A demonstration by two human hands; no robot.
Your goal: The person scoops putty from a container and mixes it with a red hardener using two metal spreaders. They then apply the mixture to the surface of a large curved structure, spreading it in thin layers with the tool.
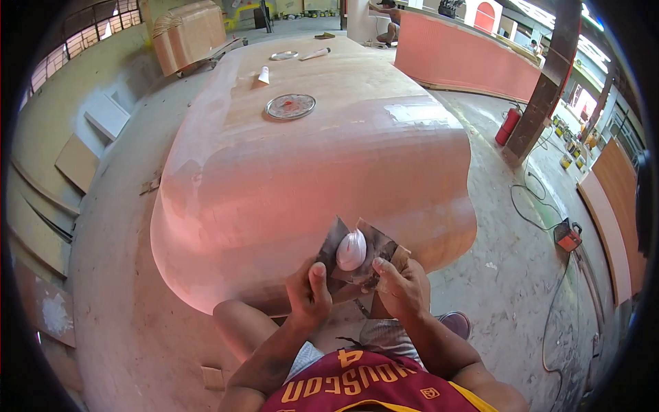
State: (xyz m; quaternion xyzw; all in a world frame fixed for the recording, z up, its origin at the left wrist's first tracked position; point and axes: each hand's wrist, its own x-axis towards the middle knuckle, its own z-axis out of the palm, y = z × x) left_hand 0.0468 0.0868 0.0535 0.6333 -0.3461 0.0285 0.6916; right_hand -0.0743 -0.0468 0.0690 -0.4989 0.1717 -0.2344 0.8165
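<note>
In front of my body, a smooth lump of pale pink putty (351,250) sits on thin, dark, smeared flat plates that look like putty spreaders. My left hand (309,292) is closed on the left dark spreader (332,237), thumb on top and pointing up. On the other side, my right hand (403,285) grips the right dark spreader (377,242), its thumb pressed near the lower edge. The two plates meet or overlap under the putty, and most fingers are hidden beneath them. Just beyond my hands rises the curved end of a large pink-coated wooden form (309,178).
On the form lie a round lid with red smears (291,106), a white tube (264,75) and a ring (283,55). To the right stand a fire extinguisher (508,126), a pillar (542,89) and a red machine (568,235) with cables. A person (390,20) crouches far back.
</note>
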